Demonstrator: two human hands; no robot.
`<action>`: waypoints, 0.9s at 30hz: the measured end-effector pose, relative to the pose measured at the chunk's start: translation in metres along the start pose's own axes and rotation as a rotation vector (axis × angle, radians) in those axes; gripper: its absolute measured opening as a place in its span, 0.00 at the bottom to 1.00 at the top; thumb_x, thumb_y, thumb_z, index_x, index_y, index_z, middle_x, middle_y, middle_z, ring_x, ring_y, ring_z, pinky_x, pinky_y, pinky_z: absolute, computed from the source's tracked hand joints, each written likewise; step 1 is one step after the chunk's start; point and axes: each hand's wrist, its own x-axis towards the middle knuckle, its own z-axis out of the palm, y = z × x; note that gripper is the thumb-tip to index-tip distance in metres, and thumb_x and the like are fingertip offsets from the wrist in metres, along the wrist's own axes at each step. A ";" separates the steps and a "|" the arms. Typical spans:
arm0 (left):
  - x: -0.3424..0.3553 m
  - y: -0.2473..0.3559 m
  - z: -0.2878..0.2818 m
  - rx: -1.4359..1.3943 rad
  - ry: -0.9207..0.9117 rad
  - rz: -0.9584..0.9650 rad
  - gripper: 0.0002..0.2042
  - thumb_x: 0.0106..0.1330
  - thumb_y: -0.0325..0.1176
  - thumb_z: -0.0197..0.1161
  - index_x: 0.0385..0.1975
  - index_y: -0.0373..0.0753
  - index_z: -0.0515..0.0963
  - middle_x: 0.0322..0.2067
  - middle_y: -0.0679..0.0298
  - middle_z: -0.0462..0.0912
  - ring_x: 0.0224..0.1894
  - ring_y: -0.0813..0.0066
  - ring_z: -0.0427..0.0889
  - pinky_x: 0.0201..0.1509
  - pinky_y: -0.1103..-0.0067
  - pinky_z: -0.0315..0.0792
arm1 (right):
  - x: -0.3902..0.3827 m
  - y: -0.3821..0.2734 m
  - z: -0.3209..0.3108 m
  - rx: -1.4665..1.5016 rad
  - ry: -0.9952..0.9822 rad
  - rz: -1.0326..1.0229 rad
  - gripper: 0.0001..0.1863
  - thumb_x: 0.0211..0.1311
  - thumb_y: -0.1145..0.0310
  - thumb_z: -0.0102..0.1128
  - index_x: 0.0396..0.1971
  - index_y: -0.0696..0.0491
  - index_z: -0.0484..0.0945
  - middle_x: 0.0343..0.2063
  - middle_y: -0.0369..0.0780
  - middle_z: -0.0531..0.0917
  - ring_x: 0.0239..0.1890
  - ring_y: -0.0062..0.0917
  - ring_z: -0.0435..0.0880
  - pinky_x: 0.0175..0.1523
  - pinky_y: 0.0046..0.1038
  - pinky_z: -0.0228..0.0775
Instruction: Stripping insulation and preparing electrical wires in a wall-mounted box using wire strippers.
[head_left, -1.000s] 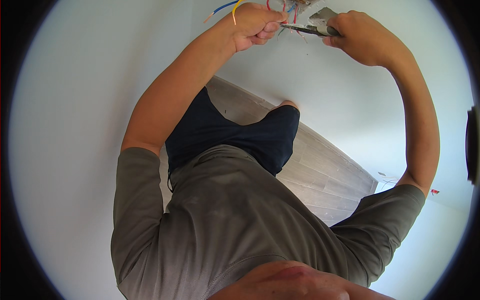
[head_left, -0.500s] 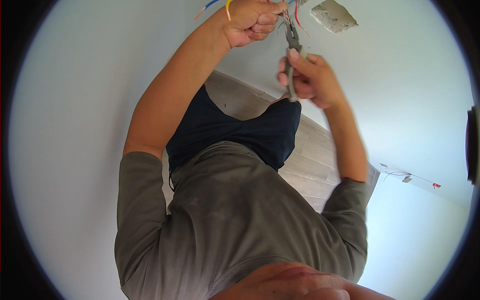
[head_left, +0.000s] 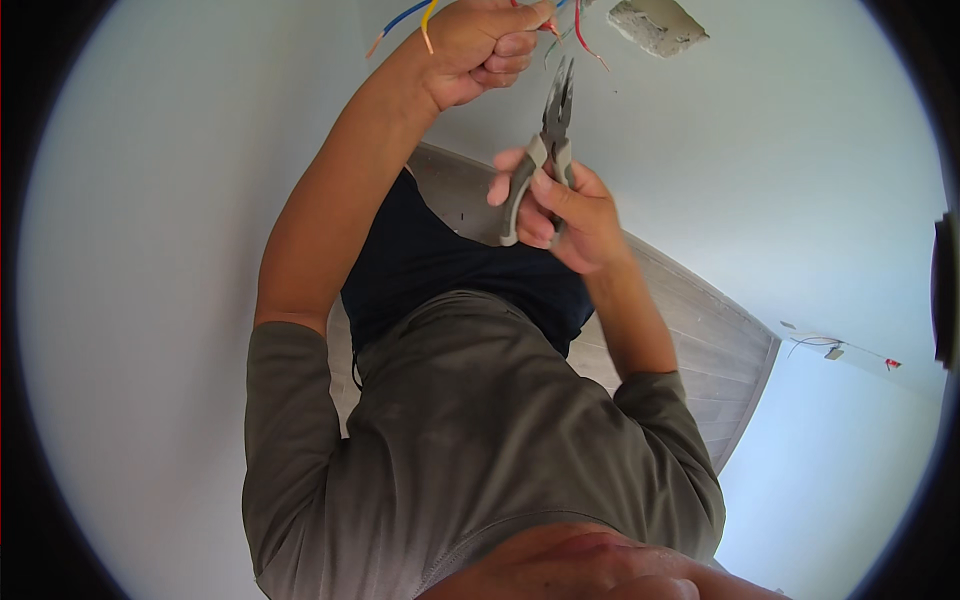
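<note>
My left hand (head_left: 480, 55) is closed on some wires (head_left: 550, 28) at the top, its fingertips pinching near a red one. Blue (head_left: 398, 20) and yellow (head_left: 428, 30) wires with bare copper ends curve out beside it, and another red wire (head_left: 585, 45) hangs to the right. Below that bunch, grey-handled long-nose pliers (head_left: 558, 105) point upward in my right hand (head_left: 575, 215), their tips a little apart from the wires. The grip is loose, with some fingers lifted off the handle. The wall box behind the wires is mostly out of frame.
The white wall (head_left: 780, 150) has a rough cut-out (head_left: 655, 28) beside the wires. Farther right are more loose wires with a small red piece (head_left: 890, 364). A grey plank floor (head_left: 690, 330) shows below, behind my dark shorts (head_left: 430, 260) and olive shirt.
My right hand has swung down and left with the pliers, which now stand upright, away from the wires. My left hand has shifted slightly left, still on the wires.
</note>
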 end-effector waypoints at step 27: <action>0.025 -0.004 -0.035 0.148 -0.025 -0.048 0.13 0.73 0.40 0.59 0.26 0.44 0.72 0.14 0.75 0.66 0.14 0.85 0.62 0.17 0.86 0.55 | 0.042 -0.144 0.021 -1.803 0.255 0.393 0.19 0.71 0.55 0.57 0.24 0.54 0.77 0.13 0.30 0.71 0.15 0.14 0.65 0.24 0.22 0.58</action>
